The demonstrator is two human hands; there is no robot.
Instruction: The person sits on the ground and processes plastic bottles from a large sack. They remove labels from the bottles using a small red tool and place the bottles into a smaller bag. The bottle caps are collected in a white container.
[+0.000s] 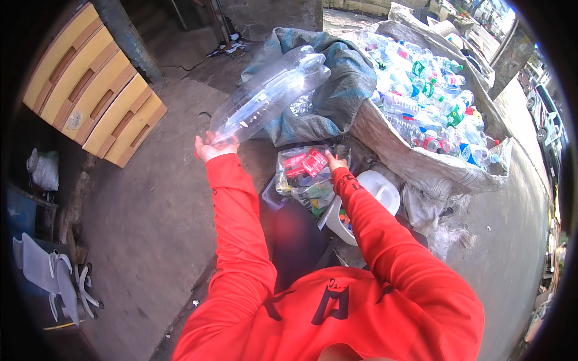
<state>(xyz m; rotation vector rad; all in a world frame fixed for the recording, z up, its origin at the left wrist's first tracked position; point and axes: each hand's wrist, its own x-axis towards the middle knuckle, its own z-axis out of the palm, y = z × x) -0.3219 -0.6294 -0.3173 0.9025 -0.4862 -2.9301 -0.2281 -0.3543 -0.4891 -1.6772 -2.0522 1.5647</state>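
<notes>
My left hand [217, 148] is closed around the narrow neck end of a large clear plastic bottle [262, 99], its base tilted up and away to the right. My right hand [337, 162] pinches a red plastic label [314, 162] above a see-through bag [313, 194], where more red wrapping lies. Close by the right forearm, a white plastic tub [388, 195] holds small coloured pieces, partly hidden by the sleeve. Behind the bottle, a grey-blue woven sack [343, 78] sits crumpled with its mouth wide.
A large woven sack [415, 159] heaped with plastic bottles [421, 90] lies at the right. Yellow stacked drawers or crates [90, 84] stand at the far left, above a grey office chair [51, 277]. Concrete floor [144, 222] spreads to the left; parked vehicles [545, 123] show at the right rim.
</notes>
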